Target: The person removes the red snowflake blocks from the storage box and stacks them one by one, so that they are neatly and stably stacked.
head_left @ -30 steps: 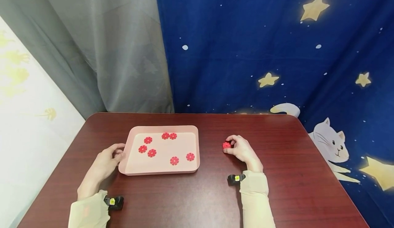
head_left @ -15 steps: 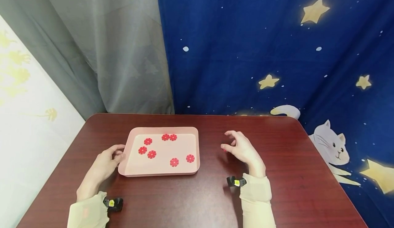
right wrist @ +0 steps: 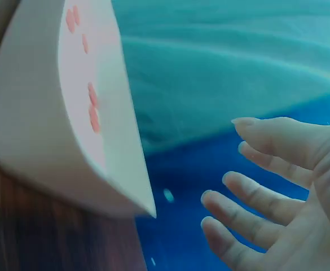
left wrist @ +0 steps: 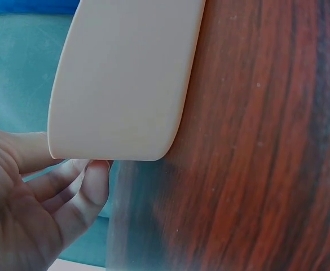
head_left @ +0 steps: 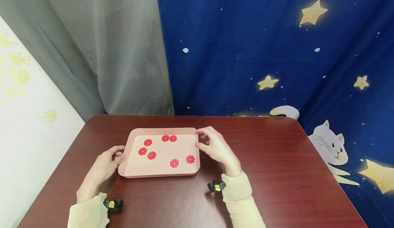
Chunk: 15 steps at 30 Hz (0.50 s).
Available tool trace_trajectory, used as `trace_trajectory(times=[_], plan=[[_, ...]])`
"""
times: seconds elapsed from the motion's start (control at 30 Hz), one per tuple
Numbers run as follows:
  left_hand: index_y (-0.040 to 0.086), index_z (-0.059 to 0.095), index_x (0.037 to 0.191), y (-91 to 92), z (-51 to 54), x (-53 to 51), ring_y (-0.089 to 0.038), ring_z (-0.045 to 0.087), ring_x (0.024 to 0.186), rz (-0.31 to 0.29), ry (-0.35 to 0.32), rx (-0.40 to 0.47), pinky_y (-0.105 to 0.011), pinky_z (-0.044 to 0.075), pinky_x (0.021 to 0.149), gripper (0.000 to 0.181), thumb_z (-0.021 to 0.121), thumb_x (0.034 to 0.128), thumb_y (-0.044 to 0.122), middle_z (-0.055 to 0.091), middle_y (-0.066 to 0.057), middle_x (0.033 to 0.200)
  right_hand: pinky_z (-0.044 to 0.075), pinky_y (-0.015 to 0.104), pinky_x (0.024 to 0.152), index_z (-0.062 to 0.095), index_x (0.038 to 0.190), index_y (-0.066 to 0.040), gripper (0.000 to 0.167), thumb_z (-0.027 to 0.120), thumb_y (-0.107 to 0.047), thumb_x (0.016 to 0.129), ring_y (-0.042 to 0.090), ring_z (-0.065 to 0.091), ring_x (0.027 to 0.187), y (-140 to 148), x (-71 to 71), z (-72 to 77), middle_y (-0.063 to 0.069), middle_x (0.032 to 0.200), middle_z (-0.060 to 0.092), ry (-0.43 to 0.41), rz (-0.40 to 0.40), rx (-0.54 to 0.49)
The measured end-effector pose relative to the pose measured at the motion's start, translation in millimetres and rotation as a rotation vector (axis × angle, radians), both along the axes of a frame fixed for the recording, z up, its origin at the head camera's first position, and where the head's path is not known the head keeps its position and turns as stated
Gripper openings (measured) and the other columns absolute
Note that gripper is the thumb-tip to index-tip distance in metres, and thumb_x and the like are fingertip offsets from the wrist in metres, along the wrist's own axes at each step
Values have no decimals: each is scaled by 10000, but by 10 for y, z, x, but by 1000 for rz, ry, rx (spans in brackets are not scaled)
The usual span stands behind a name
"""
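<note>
In the head view, a shallow pink tray [head_left: 129,171] holds several red notched discs, such as a disc [head_left: 174,163] near its front side. My left hand [head_left: 103,164] holds the tray at its left end; in the left wrist view its fingers [left wrist: 77,206] are bent against that end wall, and some contact is hidden behind the corner. My right hand [head_left: 217,147] is beside the tray's right end. From the right wrist, its fingers [right wrist: 243,223] look spread, with nothing between them and a gap to the tray. No red disc shows outside the tray.
Both hands work over a dark red-brown wooden table [head_left: 286,173] with rounded far corners. Behind it hang a grey curtain [head_left: 129,50] and a blue curtain [head_left: 231,67] with stars and a cat. Each wrist carries a small black camera [head_left: 115,205].
My right hand has let go of a red disc on the table right of the tray and moved left to the tray's right end. My left hand has stayed put.
</note>
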<state>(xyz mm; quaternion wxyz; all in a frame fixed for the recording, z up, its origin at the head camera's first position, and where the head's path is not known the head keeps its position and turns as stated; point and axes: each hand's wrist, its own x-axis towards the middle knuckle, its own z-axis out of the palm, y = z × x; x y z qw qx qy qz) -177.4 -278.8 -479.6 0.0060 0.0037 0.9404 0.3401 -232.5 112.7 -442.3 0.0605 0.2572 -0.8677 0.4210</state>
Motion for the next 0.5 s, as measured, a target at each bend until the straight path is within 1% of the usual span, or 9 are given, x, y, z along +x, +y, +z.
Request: trace_trajectory(times=[0.1,0.2,0.33,0.43,0.5], plan=[[-16,521,1322,1,3,2,-247,592,841,-3,-3,5,-374,469,699,379,586,976,123,634,-137,1006,516,375,783,652,1204,-65,374,754,-129,850,262,611,943,-229,-76,46,88,1102,608,-24,88,28],[-25,513,1325,-11,-5,5,-243,591,829,-2,-12,10,-364,466,679,387,588,979,130,631,-143,1004,510,324,796,648,1207,-91,354,737,-155,871,254,614,979,-473,-180,137,61,1102,599,-79,173,86],[-23,511,1328,-17,-16,-1,-243,574,833,5,-22,3,-344,456,667,388,585,981,135,628,-139,1003,486,227,779,653,1181,-120,322,735,-190,878,153,610,962,-789,-354,234,20,1090,613,-140,237,197],[-18,513,1327,-19,-20,-4,-240,575,828,7,-22,-2,-339,460,665,389,589,979,136,628,-140,1005,470,191,756,664,1168,-105,312,740,-172,873,94,597,908,-1009,-497,216,15,1077,647,-189,287,257],[-25,511,1325,-24,-24,-7,-244,576,825,4,-17,-3,-348,458,662,387,589,979,130,625,-145,1004,458,179,741,673,1150,-95,307,748,-155,858,77,592,866,-1144,-588,168,0,1026,668,-216,305,316]])
